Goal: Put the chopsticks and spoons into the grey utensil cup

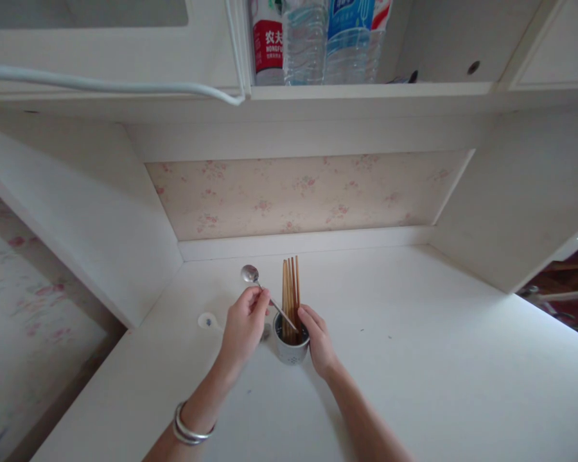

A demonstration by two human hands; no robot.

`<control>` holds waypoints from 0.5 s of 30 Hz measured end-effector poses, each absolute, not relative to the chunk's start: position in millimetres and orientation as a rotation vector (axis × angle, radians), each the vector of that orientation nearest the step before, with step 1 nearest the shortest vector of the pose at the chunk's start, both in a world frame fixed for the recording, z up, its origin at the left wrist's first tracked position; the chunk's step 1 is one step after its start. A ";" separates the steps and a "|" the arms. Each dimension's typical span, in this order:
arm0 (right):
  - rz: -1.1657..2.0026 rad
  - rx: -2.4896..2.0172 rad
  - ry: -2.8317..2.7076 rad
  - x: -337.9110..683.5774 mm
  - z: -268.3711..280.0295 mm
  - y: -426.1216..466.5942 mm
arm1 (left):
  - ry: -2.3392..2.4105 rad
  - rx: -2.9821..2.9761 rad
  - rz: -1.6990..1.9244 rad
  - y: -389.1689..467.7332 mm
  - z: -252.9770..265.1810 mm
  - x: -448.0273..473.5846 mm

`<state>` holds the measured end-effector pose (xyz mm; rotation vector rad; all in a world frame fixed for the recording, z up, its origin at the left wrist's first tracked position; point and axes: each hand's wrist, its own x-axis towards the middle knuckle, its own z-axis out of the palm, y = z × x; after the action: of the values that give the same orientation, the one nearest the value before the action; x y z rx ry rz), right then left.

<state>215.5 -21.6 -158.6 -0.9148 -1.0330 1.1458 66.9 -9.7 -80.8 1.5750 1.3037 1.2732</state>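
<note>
My left hand [245, 321] pinches a metal spoon [250, 274] by its handle. The spoon's bowl points up and away to the left, while the handle end slants down over the opening of a grey utensil holder [291, 353]. Several wooden chopsticks [290, 295] stand upright in that holder, which has small holes in its side. At the right of the holder, my right hand [320, 340] has its fingers closed against the chopsticks just above the rim; its far fingertips are hidden. A small greyish patch lies left of the holder, too unclear to name.
The holder stands on a white desktop [414, 359] between white side panels. A round white disc [207, 320] lies to the left. Overhead, a shelf [366, 92] carries plastic bottles [306, 45], and a white cable [125, 86] hangs along its front at left.
</note>
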 end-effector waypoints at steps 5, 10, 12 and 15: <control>1.151 -0.897 -1.011 215.4 -158.8 -22.0 | 1.403 1.724 1.174 -13.3 -115.3 70.1; 1.165 -0.869 -1.011 215.7 -159.4 -21.8 | 1.369 1.736 1.187 -15.1 -130.4 71.5; 1.168 -0.860 -1.021 215.8 -159.6 -21.4 | 1.329 1.667 1.183 -16.7 -135.7 71.0; 1.164 -0.860 -1.035 216.2 -160.6 -20.9 | 1.215 1.589 1.143 -23.0 -146.1 69.8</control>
<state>216.2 -20.9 -160.6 -0.8600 -1.0352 1.1637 69.8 -23.0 -146.1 1.5886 1.2150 1.1428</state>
